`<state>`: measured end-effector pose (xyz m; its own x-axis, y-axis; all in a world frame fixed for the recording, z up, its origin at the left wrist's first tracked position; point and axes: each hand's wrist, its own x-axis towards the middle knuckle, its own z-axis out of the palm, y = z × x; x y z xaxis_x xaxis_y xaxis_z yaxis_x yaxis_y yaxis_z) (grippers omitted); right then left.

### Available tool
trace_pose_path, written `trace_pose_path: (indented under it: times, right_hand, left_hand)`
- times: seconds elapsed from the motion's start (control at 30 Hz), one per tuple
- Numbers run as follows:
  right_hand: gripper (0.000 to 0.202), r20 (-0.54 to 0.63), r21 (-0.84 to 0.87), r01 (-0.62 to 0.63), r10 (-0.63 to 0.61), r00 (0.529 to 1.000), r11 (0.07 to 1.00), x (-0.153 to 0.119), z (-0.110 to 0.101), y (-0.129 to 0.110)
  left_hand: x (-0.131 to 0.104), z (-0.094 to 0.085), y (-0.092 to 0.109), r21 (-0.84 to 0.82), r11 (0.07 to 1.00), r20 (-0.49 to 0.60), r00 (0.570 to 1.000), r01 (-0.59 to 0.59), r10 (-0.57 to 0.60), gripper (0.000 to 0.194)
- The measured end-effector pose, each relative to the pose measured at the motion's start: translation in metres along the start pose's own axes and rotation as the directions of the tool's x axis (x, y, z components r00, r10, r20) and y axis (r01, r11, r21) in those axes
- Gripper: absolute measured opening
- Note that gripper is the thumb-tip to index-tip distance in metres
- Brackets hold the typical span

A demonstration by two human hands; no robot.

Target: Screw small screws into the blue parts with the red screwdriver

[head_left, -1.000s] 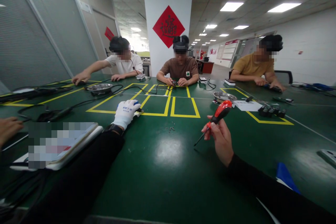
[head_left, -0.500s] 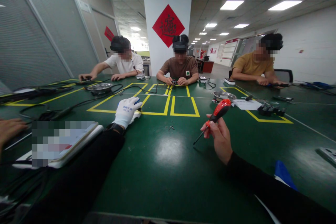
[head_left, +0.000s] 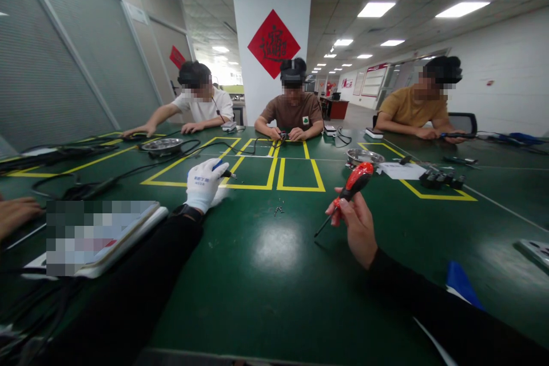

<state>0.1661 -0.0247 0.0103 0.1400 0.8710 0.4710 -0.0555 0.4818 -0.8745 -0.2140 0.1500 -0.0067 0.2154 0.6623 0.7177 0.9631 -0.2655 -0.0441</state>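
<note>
My left hand (head_left: 202,184), in a white glove with blue fingertips, is closed on a small black piece (head_left: 230,174) whose narrow end sticks out to the right; its kind is too small to tell. The hand hovers slightly over the taped area of the green table. Bare, my right hand (head_left: 359,229) is wrapped round a red-and-black screwdriver (head_left: 355,183). Its dark shaft slants down to the left, with the tip just above the table. Between my hands lies a little cluster of tiny screws (head_left: 278,209).
Yellow tape marks rectangles on the green table (head_left: 266,309). A white device (head_left: 124,240) and cables are at the left, beside another person's hand (head_left: 19,214). Metal bowls (head_left: 364,156), paper (head_left: 402,170) and black parts (head_left: 441,179) lie farther off. Three people sit opposite.
My left hand has lifted a little from the table, and the black piece in it now shows more clearly. My right hand keeps the screwdriver in nearly the same pose.
</note>
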Motion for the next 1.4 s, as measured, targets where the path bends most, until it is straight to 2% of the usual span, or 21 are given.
trace_pose_path:
  times: [0.1, 0.2, 0.27, 0.33, 0.4, 0.47, 0.5, 0.53, 0.6, 0.67, 0.8, 0.87, 1.0, 1.13, 1.2, 1.27, 1.37, 1.4]
  right_hand:
    - [0.021, -0.022, 0.001, 0.008, -0.008, 1.000, 1.000, 0.001, 0.000, 0.000]
    - [0.024, -0.067, 0.010, 0.013, -0.012, 0.998, 1.000, 0.003, 0.000, 0.001]
    - [0.028, -0.115, 0.019, 0.011, -0.009, 0.993, 1.000, 0.006, -0.001, 0.003]
    - [0.033, -0.178, 0.025, 0.006, -0.002, 0.984, 1.000, 0.009, -0.003, 0.009]
    - [0.037, -0.242, 0.032, -0.009, 0.016, 0.970, 0.999, 0.013, -0.007, 0.016]
    - [0.040, -0.300, 0.052, -0.039, 0.053, 0.952, 0.998, 0.017, -0.012, 0.024]
    - [0.041, -0.329, 0.073, -0.064, 0.084, 0.941, 0.995, 0.018, -0.014, 0.027]
    - [0.042, -0.354, 0.100, -0.097, 0.127, 0.927, 0.990, 0.019, -0.015, 0.030]
    - [0.043, -0.401, 0.173, -0.169, 0.226, 0.888, 0.970, 0.021, -0.018, 0.034]
    - [0.043, -0.428, 0.227, -0.213, 0.293, 0.855, 0.950, 0.022, -0.020, 0.035]
    - [0.039, -0.421, 0.243, -0.245, 0.330, 0.845, 0.939, 0.022, -0.022, 0.033]
    - [0.037, -0.399, 0.245, -0.268, 0.349, 0.848, 0.932, 0.022, -0.023, 0.032]
    - [0.033, -0.338, 0.239, -0.313, 0.381, 0.861, 0.919, 0.022, -0.024, 0.031]
    - [0.034, -0.296, 0.242, -0.352, 0.414, 0.861, 0.904, 0.023, -0.023, 0.033]
    - [0.034, -0.281, 0.255, -0.368, 0.432, 0.857, 0.894, 0.023, -0.022, 0.034]
    - [0.033, -0.261, 0.273, -0.376, 0.444, 0.857, 0.885, 0.024, -0.022, 0.035]
    - [0.028, -0.225, 0.296, -0.383, 0.454, 0.862, 0.875, 0.024, -0.023, 0.034]
    - [0.027, -0.214, 0.299, -0.388, 0.458, 0.863, 0.872, 0.025, -0.023, 0.034]
  left_hand:
    - [-0.003, -0.016, 0.026, -0.104, 0.992, -0.085, 0.993, 0.067, -0.076, 0.037]
    - [-0.013, -0.035, 0.079, -0.385, 0.921, -0.127, 0.986, 0.051, -0.108, 0.039]
    - [-0.025, -0.048, 0.130, -0.615, 0.788, -0.070, 0.993, 0.030, -0.093, 0.038]
    - [-0.040, -0.060, 0.183, -0.817, 0.576, 0.020, 0.998, -0.019, 0.060, 0.037]
    - [-0.053, -0.072, 0.232, -0.930, 0.365, 0.105, 0.978, 0.031, 0.183, 0.037]
    - [-0.060, -0.083, 0.266, -0.968, 0.205, 0.184, 0.961, 0.141, 0.205, 0.031]
    - [-0.062, -0.086, 0.277, -0.967, 0.168, 0.224, 0.950, 0.190, 0.216, 0.028]
    - [-0.062, -0.088, 0.283, -0.957, 0.181, 0.266, 0.932, 0.226, 0.244, 0.027]
    - [-0.059, -0.086, 0.285, -0.922, 0.267, 0.356, 0.886, 0.281, 0.297, 0.026]
    - [-0.055, -0.080, 0.279, -0.876, 0.373, 0.429, 0.846, 0.305, 0.316, 0.026]
    - [-0.050, -0.069, 0.264, -0.802, 0.577, 0.399, 0.859, 0.156, 0.322, 0.030]
    - [-0.050, -0.067, 0.260, -0.761, 0.643, 0.371, 0.870, 0.085, 0.325, 0.035]
    - [-0.053, -0.063, 0.254, -0.719, 0.692, 0.361, 0.886, 0.066, 0.290, 0.039]
    - [-0.055, -0.056, 0.252, -0.700, 0.704, 0.347, 0.919, 0.122, 0.186, 0.066]
    - [-0.055, -0.055, 0.253, -0.706, 0.698, 0.346, 0.919, 0.122, 0.189, 0.062]
    - [-0.051, -0.060, 0.252, -0.718, 0.690, 0.295, 0.938, 0.093, 0.180, 0.061]
    - [-0.042, -0.066, 0.240, -0.701, 0.714, 0.066, 0.996, 0.004, 0.059, 0.079]
    - [-0.038, -0.065, 0.231, -0.679, 0.734, -0.012, 1.000, -0.025, 0.024, 0.076]
